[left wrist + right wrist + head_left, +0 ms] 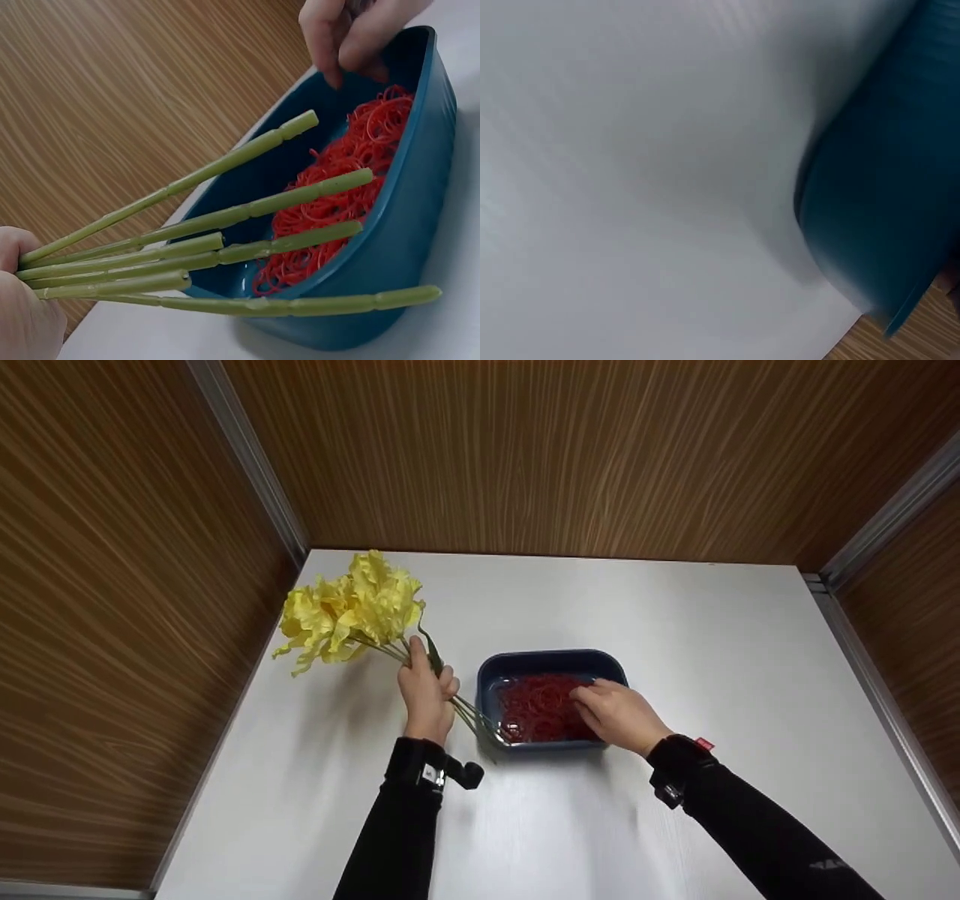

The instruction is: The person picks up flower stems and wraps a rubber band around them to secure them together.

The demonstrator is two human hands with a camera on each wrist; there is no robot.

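Observation:
My left hand grips a bunch of yellow artificial flowers by their green stems. The blooms point to the far left, and the cut stem ends fan out over the near left corner of a dark blue tray. The tray is filled with red rubber bands. My right hand reaches into the tray from the right, fingers bent down onto the bands. In the left wrist view its fingertips hover close together over the pile. Whether they pinch a band does not show.
The tray stands mid-table on a white tabletop, which is closed in by wood-grain walls at the back and on both sides. The right wrist view shows only the tray's outer wall and the white surface.

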